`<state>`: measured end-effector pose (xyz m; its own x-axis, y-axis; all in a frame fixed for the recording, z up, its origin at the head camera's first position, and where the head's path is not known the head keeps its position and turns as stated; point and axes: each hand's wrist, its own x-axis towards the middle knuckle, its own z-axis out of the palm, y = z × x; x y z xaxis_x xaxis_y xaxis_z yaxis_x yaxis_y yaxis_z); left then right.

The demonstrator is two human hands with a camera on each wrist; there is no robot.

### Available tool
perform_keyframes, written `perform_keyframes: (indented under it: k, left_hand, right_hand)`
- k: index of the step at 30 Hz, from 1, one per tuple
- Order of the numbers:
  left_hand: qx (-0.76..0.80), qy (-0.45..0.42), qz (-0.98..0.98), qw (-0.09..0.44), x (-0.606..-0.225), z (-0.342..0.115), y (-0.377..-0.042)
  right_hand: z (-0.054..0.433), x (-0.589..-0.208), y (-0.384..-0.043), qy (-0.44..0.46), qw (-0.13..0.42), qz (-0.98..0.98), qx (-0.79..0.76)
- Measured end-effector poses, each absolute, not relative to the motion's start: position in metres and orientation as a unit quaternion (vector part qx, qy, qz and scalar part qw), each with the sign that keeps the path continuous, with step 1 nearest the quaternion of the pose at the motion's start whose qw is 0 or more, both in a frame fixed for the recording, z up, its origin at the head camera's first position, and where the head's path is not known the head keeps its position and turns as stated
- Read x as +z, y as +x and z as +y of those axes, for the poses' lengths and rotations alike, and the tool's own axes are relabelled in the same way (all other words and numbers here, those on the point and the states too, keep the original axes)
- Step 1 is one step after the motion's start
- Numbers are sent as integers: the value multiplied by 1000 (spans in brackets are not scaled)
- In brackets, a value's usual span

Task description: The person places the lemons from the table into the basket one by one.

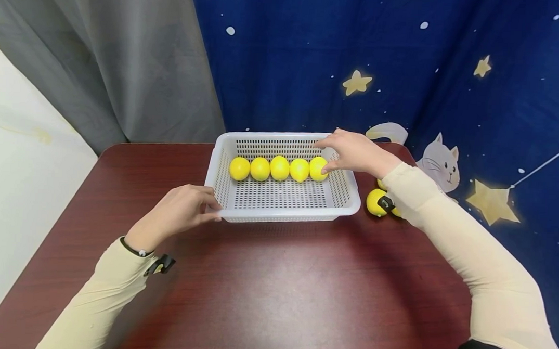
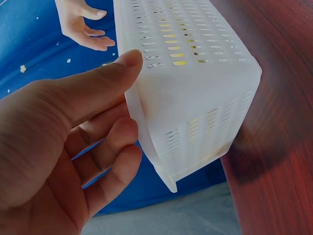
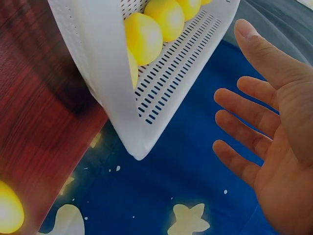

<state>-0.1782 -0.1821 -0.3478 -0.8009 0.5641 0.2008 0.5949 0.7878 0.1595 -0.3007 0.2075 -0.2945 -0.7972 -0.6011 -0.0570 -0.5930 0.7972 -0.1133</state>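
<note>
A white perforated plastic basket (image 1: 278, 212) stands at the far side of the table, with several yellow lemons (image 1: 280, 168) in a row inside. At its near left corner my left hand (image 1: 180, 212) pinches the rim; in the left wrist view the thumb (image 2: 129, 59) lies against the outer wall and the other fingers curl at the rim's other side. Over the basket's right end hovers my right hand (image 1: 357, 153), empty, overlapping the rightmost lemon (image 1: 317, 167). The right wrist view shows that hand's fingers (image 3: 247, 115) spread and apart from the basket.
More lemons (image 1: 375, 201) lie on the table right of the basket, partly hidden by the right wrist. The dark red table (image 1: 274, 289) ends just behind the basket. Beyond its edge hang a blue star-patterned curtain (image 1: 303, 56) and a grey curtain (image 1: 148, 64).
</note>
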Motion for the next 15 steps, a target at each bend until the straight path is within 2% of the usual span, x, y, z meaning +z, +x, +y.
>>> perform_keyframes:
  k: [15]
  left_hand:
    - [-111,-308,-942,75,-348,-183,-178]
  right_hand:
    - [242,-300,-289,-294,30,954,-40]
